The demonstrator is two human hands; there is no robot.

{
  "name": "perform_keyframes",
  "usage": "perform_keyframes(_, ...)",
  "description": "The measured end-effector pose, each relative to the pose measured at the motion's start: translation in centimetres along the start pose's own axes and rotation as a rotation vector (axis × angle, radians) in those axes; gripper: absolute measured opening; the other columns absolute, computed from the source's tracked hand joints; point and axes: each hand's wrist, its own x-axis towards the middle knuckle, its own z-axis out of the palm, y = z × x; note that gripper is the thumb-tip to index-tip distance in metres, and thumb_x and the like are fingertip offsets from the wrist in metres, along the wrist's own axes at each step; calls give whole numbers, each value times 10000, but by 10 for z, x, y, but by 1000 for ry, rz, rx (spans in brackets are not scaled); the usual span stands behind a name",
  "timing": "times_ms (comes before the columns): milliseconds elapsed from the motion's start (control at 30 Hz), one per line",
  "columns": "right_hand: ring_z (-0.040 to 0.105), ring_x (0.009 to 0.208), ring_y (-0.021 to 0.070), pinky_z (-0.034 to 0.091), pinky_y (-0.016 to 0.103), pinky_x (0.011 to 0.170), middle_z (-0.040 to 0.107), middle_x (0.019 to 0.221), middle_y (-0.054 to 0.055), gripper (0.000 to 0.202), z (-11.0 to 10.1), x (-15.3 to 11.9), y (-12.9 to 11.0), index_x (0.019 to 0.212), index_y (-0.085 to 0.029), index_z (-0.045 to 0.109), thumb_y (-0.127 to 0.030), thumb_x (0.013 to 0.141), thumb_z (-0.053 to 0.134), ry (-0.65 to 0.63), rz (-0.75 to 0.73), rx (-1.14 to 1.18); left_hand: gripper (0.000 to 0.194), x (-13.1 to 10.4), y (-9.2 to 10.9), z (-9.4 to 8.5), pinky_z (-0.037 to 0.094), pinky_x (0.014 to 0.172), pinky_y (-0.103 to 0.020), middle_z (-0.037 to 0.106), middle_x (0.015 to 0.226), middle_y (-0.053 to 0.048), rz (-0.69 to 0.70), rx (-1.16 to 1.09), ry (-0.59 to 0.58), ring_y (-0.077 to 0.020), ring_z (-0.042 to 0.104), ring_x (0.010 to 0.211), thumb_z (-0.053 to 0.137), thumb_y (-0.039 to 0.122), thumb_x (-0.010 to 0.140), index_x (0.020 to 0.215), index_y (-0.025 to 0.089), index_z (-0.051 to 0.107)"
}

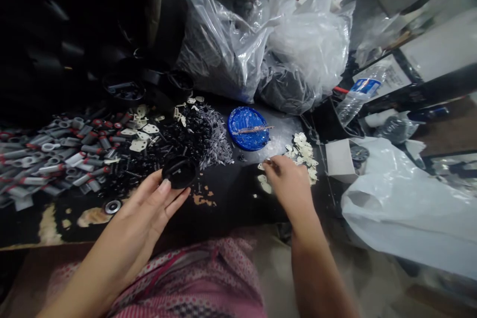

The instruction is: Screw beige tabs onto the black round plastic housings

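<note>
The person wears a loose pink cloth garment (194, 283) patterned with small dots, narrow stripes and darker printed patches, gathered in soft folds across the lap, while both forearms and hands are bare of sleeves and gloves.

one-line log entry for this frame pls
left hand: holds black round part | right hand: at cream plates, grip unclear | blue lid: between hands, farther back, stick on it

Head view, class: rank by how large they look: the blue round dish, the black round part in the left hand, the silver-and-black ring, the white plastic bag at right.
1. White plastic bag
2. Blue round dish
3. Black round part in the left hand
4. Silver-and-black ring
</note>
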Motion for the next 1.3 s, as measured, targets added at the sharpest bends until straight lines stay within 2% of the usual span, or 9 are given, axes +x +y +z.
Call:
perform_keyframes(67,555,605,167,346,315,655,661,740,20,132,-1,-3,-13,749,-200,598,-270,852,556,-16,-5,44,355,-4,0,2,494,984,-408,749,1081,-50,5,-31,10,-268,659,1084,657,283,825,1170,262,575)
perform_keyframes(267,574,653,145,394,281,667,645,704,-25,79,-5,-19,-83,719,-207,565,-165,786,579,-268,-181,494,440,-13,-12,-1,444,1043,-409,687,1224,-81,7,-75,-245,-251,627,1133,657,331,841,1252,220,546)
perform_keyframes(400,589,696,140,400,293,693,670,777,-21,63,-1,-25,-109,777,-208,582,-151,798,598,-280,-270,669,259,-14,-6,-2,463,1018,-427,727,1122,-69,-4,-115,-217,-235,666,1054,634,313,858,1097,213,625)
perform_keyframes(533,629,803,154,379,332,743,704,871,7,37,4,-28,-111,894,-213,629,-201,879,597,-166,-409,662,99,-13,4,-4,511,954,-406,741,1032,-49,2,-154,-177,-214,692,970,632,272,856,932,208,629)
perform_keyframes(633,646,813,149,362,343,744,713,877,10,97,3,-30,-109,916,-209,626,-138,886,569,-87,-507,616,175,-11,5,-5,536,911,-394,738,1012,-51,-25,-128,-133,-209,708,902,663,259,830,992,207,622)
perform_keyframes(733,652,788,143,356,339,727,715,879,9,111,2,-32,-110,908,-196,610,-102,861,577,-36,-574,599,217,-9,1,-6,535,895,-332,736,910,8,27,-81,-107,-156,706,814,706,254,803,1009,242,639)
perform_keyframes(867,657,762,149,342,339,713,716,853,14,96,1,-30,-112,896,-185,602,-103,864,565,-6,-609,540,169,-8,-3,-10,516,895,-267,720,907,42,92,14,-179,-130,681,867,708,280,808,971,275,667)
perform_keyframes(1100,639,704,154,326,350,704,705,808,24,99,1,-27,-113,893,-166,611,-86,848,573,14,-634,507,177,-9,-5,-14,489,946,-303,720,1054,14,114,103,-282,-177,648,1027,664,327,840,1013,292,676)
perform_keyframes(1300,624,674,151,315,351,693,699,794,20,114,2,-30,-111,911,-164,614,-80,841,581,45,-652,519,161,-8,-7,-14,504,797,-163,726,984,57,122,85,-307,-110,656,945,692,298,822,979,333,704)
